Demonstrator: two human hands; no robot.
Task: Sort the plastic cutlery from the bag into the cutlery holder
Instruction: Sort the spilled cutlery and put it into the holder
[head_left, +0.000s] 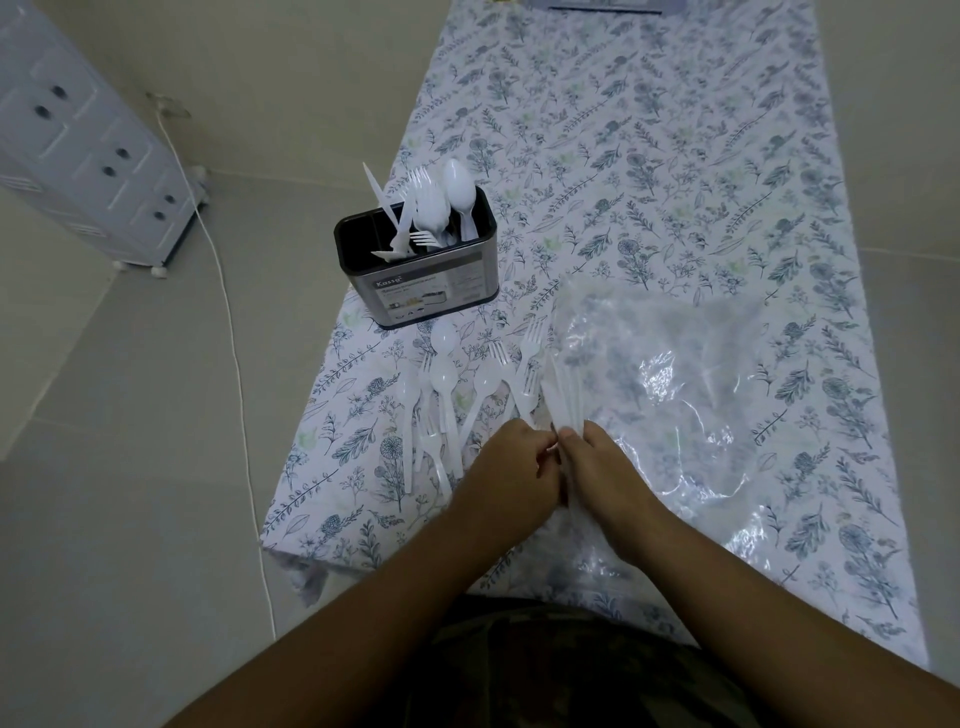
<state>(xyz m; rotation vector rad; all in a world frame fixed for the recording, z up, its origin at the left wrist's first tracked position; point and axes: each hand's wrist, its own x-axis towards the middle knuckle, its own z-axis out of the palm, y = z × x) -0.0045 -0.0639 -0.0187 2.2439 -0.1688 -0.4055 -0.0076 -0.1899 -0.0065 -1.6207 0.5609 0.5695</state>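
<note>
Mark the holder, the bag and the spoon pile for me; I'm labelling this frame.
holder (434, 296): head view, front wall with label.
bag (670, 374): head view, crinkled middle.
spoon pile (444, 382): head view, a spoon's bowl.

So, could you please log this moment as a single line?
hands: left hand and right hand gripping knife bundle | loose cutlery on table | holder part-filled | bag lying flat

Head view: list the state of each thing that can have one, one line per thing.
Cutlery holder: upright, partly filled with white cutlery.
Plastic bag: lying flat and crumpled on the table.
Loose cutlery: spoons and forks scattered flat on the tablecloth.
Bunch of knives: held by both hands.
Left hand: gripping the bunch.
Right hand: gripping the bunch.
</note>
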